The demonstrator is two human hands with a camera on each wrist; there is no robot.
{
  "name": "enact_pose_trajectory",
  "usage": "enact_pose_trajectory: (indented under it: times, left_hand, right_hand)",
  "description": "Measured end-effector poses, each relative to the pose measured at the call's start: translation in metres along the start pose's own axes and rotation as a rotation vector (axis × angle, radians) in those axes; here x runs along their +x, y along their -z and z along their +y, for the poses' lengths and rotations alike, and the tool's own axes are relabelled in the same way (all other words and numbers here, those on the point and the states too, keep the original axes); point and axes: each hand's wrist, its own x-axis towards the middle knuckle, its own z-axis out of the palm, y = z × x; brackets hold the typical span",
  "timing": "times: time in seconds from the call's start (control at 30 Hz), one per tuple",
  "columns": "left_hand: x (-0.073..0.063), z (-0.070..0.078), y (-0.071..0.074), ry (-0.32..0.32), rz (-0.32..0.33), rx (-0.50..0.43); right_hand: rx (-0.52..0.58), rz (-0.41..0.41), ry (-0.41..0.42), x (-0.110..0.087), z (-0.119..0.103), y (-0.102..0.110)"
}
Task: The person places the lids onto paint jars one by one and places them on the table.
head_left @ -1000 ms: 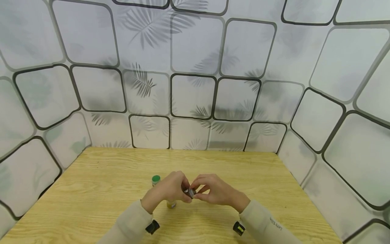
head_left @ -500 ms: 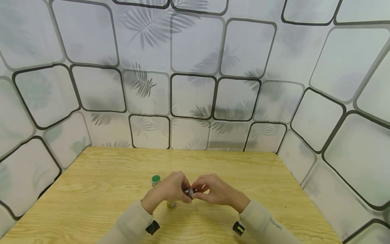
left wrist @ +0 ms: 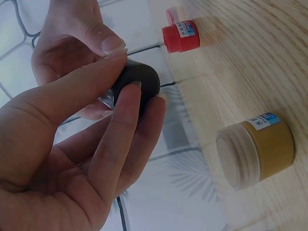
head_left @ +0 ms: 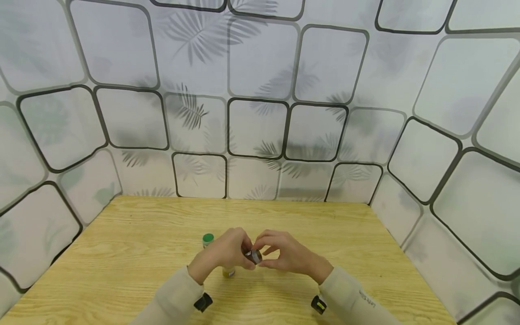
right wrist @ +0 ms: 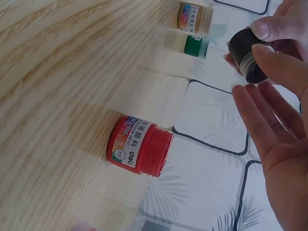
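Note:
My left hand [head_left: 227, 247] grips a small black paint jar [head_left: 254, 256] from the side, tilted with its capped end toward my right hand [head_left: 286, 253]. In the right wrist view, the black jar [right wrist: 243, 45] shows a clear ridged cap [right wrist: 249, 66]. My right thumb lies against that cap, while the other fingers spread nearly straight beside it, loosely around rather than pinching. In the left wrist view, the left thumb and fingers [left wrist: 122, 113] clasp the black jar [left wrist: 144, 79]. Both hands are raised above the table.
A green-lidded jar [head_left: 208, 240] and a yellow paint jar [head_left: 229, 272] stand by my left forearm. A red paint jar [right wrist: 139, 147] shows its threaded neck. Near it is a pale pink round piece [left wrist: 177, 14]. The wooden table [head_left: 325, 225] meets patterned curtains [head_left: 256, 126].
My right fingers have loosened from the cap and spread a little, so more of the jar's end shows. The left hand and the standing jars have stayed in place.

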Motion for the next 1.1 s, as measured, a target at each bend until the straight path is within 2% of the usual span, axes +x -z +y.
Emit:
enact_pose_trajectory:
  times: [0.2, 0.37, 0.8, 1.1]
  left_hand:
    - [0.0002, 0.0004, 0.0003, -0.006, 0.0, -0.001]
    - [-0.0005, 0.002, 0.0008, -0.003, 0.0, 0.01]
    - [-0.0004, 0.0021, 0.0005, -0.011, 0.001, 0.021]
    - [0.0013, 0.0013, -0.0001, -0.041, 0.014, 0.045]
  right_hand:
    - [-0.038, 0.039, 0.108, 0.0023, 0.0005, -0.0009]
    - [-0.101, 0.053, 0.154, 0.0028, 0.0009, -0.0004]
    - [-0.05, 0.027, 0.085, 0.0018, 0.0003, -0.0019]
    - [-0.126, -0.019, 0.064, 0.003, -0.003, 0.0029]
